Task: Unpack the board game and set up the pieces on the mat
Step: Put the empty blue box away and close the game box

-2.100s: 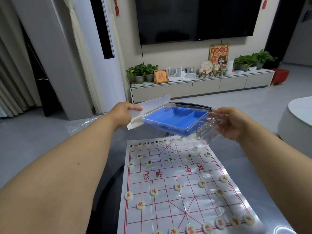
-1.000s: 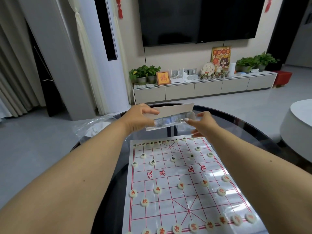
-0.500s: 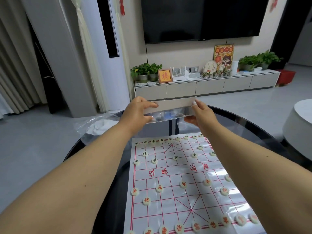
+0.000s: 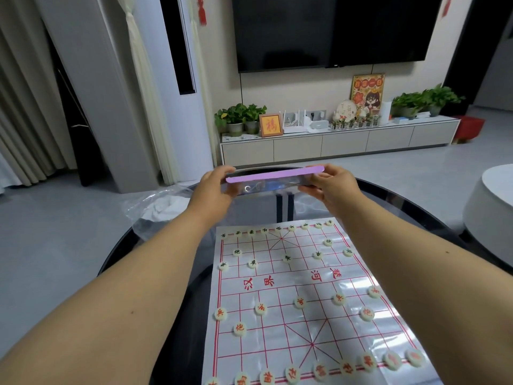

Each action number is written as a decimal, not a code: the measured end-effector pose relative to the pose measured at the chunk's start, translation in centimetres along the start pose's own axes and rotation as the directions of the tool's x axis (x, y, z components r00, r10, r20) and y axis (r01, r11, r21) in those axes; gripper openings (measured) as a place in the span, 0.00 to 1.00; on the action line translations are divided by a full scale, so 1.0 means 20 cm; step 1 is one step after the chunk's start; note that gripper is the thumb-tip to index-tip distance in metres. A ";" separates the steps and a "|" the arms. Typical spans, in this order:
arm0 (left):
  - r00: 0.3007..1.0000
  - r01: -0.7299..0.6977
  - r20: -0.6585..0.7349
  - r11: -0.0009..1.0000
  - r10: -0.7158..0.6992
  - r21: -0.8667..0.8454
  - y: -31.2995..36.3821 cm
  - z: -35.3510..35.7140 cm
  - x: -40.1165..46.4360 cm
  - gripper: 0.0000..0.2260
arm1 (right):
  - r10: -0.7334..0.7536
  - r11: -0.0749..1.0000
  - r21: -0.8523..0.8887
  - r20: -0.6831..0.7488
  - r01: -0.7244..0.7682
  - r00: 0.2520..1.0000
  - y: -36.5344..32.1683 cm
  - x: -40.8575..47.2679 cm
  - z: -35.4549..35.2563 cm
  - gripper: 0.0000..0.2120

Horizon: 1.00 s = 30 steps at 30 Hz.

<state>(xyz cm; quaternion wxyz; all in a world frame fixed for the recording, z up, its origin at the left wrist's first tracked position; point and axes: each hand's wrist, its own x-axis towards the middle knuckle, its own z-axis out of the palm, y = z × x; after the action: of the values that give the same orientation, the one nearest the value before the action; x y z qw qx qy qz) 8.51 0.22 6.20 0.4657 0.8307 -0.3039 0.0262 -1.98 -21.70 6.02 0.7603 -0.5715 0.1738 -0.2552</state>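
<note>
Both hands hold a flat game box [image 4: 273, 180] up in front of the chest, seen almost edge-on, with a pale purple strip along its top edge and clear plastic below it. The left hand [image 4: 215, 190] grips the box's left end, fingers curled over the top edge. The right hand [image 4: 331, 187] grips the right end the same way, fingers wrapped over the top and thumb side underneath. The 2 hands are level with each other, the box spanning the gap between them.

Below the grip and nearer the person, a white mat [image 4: 305, 301] printed with a red grid lies flat on a dark round glass table [image 4: 402, 198]. Round cream game pieces [image 4: 261, 307] sit on the grid: dark-lettered ones in the rows closest to the box, red-lettered ones in the rows nearest the person. The box is clear of the mat, held above the table's far part.

To the left of the left hand, a crumpled clear plastic bag [image 4: 163, 207] rests at the table's edge.
</note>
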 end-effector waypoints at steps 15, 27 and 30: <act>0.999 0.034 0.047 0.868 -0.013 -0.496 0.02 -0.03 -0.01 0.20 | -0.268 0.891 -0.363 0.064 0.273 0.961 -0.01 -0.03 0.00 0.14; 1.000 -0.007 -0.026 0.867 -0.007 -0.498 0.02 -0.01 0.02 0.17 | -0.563 0.600 -0.595 0.160 0.534 0.811 0.09 0.02 -0.01 0.15; 1.000 0.002 -0.015 0.843 -0.013 -0.538 0.02 -0.01 0.02 0.18 | -0.584 0.558 -0.623 0.174 0.547 0.793 0.09 0.03 -0.02 0.16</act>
<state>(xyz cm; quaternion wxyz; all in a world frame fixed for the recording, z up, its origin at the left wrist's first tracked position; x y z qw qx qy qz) 8.72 0.04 6.70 0.6825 0.6680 -0.2915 -0.0542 -1.35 -22.00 4.11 0.3880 -0.8146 0.0779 -0.4241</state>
